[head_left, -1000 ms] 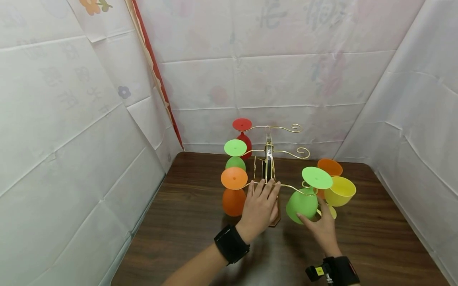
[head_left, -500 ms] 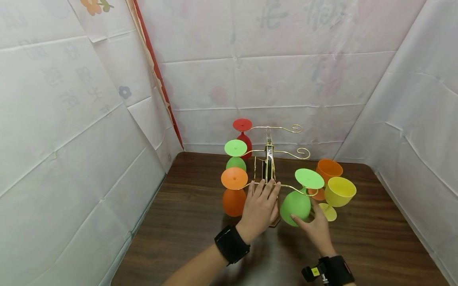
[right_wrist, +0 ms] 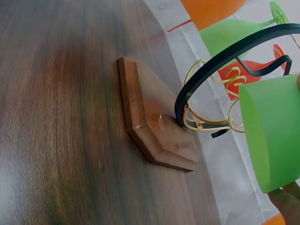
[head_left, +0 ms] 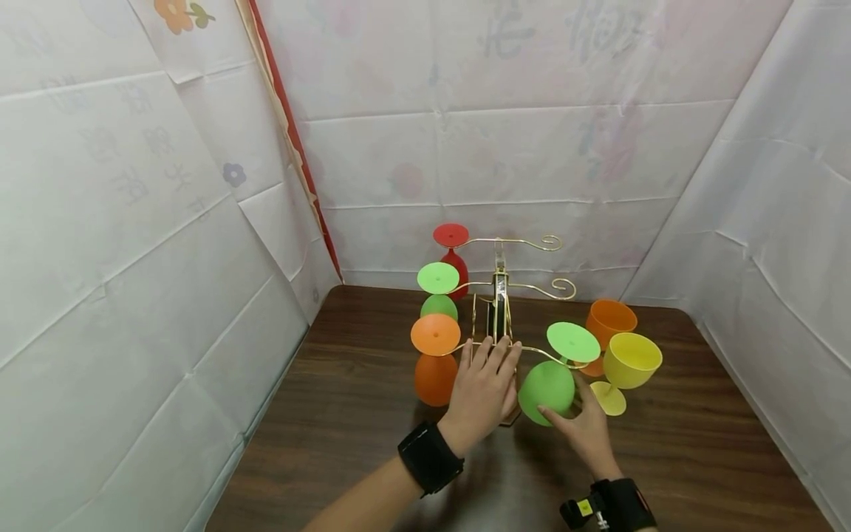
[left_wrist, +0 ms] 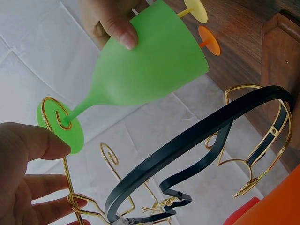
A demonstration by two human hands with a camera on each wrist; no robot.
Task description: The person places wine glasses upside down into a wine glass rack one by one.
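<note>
My right hand [head_left: 588,436] grips the bowl of a green plastic wine glass [head_left: 547,391], upside down and tilted. Its foot sits at the curled end of the front right arm of a gold wire wine glass rack [head_left: 541,349]. In the left wrist view, the curl [left_wrist: 64,125] overlaps the glass's foot [left_wrist: 75,140]. My left hand [head_left: 480,395] holds the front of the rack, the wire passing between thumb and fingers. An orange glass [head_left: 435,378], another green glass [head_left: 439,306] and a red glass [head_left: 455,272] hang upside down on the left arms.
A yellow glass [head_left: 631,360] and an orange glass [head_left: 610,321] stand upright on the brown table [head_left: 346,436], right of the rack. The rack's wooden base [right_wrist: 159,131] rests on the table. White sheets [head_left: 532,148] hang behind and at both sides.
My right hand has moved the green glass left and slightly nearer, drawing its foot along the end of the front right arm. My left hand has stayed on the rack.
</note>
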